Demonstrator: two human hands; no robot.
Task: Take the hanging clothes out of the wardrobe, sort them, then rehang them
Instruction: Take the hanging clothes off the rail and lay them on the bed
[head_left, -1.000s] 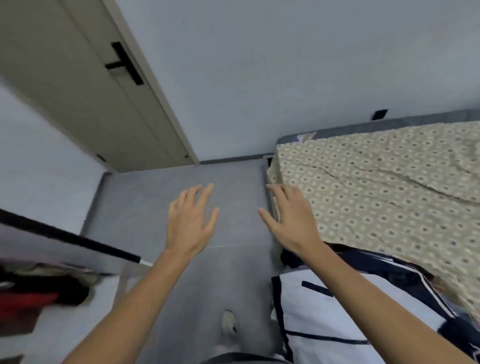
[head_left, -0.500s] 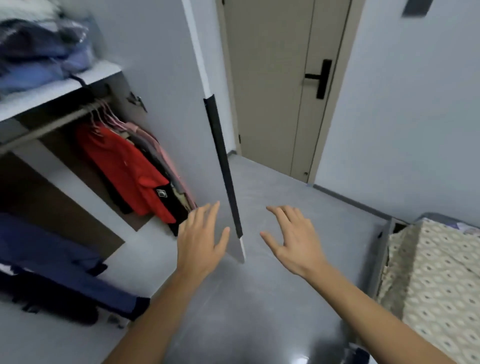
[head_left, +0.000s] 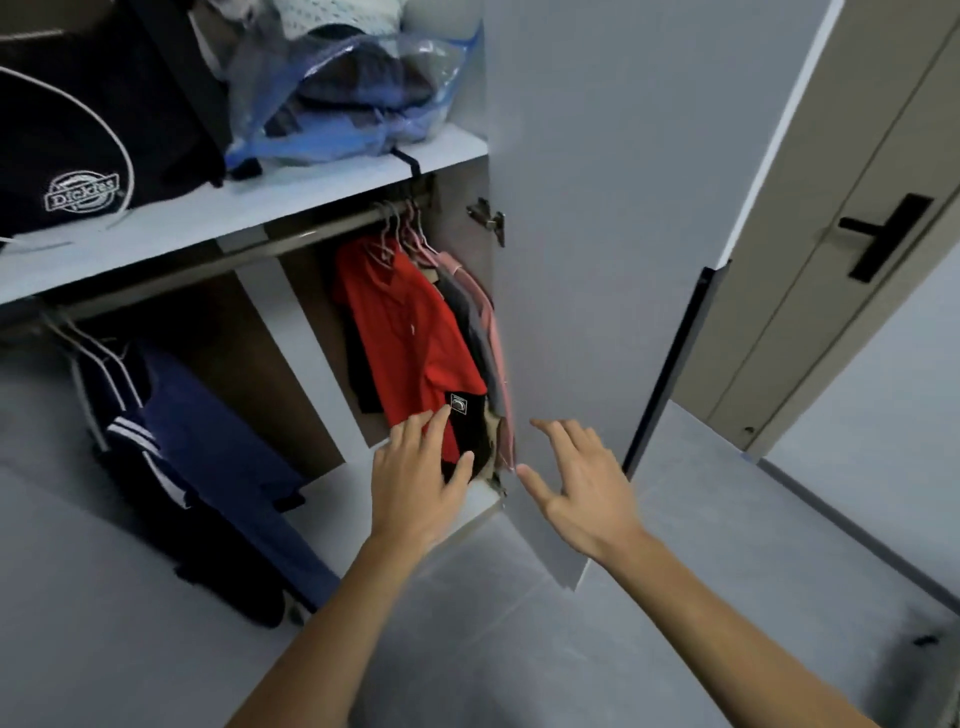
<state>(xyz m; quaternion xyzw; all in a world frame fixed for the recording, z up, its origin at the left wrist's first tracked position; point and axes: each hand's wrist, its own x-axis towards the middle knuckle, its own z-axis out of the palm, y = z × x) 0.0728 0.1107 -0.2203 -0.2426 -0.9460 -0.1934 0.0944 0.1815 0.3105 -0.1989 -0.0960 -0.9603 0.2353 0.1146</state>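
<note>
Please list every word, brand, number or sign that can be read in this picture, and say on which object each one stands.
"Dickies": white logo badge on the black bag lying on the upper wardrobe shelf.
Small black patch with a white mark, at the hem of the red shirt hanging on the rail: too small and blurred to read.
No other text, number or sign is visible.
</note>
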